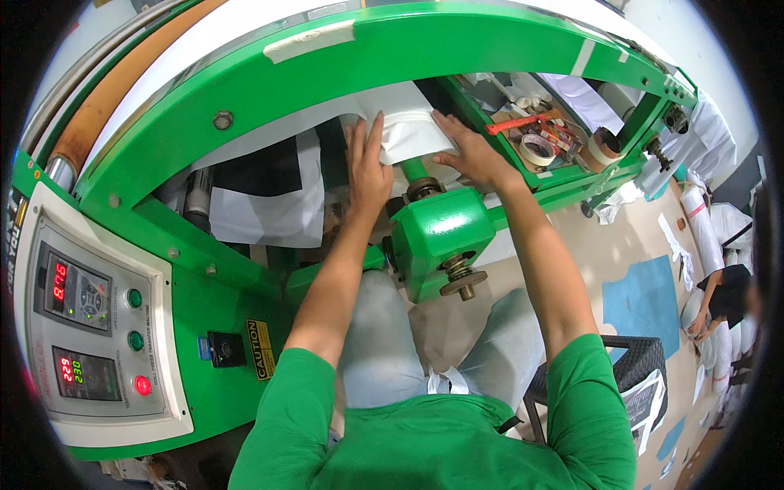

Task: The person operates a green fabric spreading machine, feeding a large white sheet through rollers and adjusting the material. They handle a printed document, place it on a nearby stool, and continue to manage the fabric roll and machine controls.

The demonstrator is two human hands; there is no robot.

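Note:
Between my hands a bulging white sheet or roll of material rests over the end of a green bar on the machine. My left hand lies against its left side with fingers stretched upward. On the right side, my right hand touches the material with its fingers extended and thumb apart. Below them is a green roller mount with a spring-loaded metal knob at its front. Left of my left wrist hangs a loose white sheet with a black area.
The green machine frame arches over my hands. At left is a control panel with lit displays. A tray at right holds a tape roll and a red tool. A black chair and another person are farther right.

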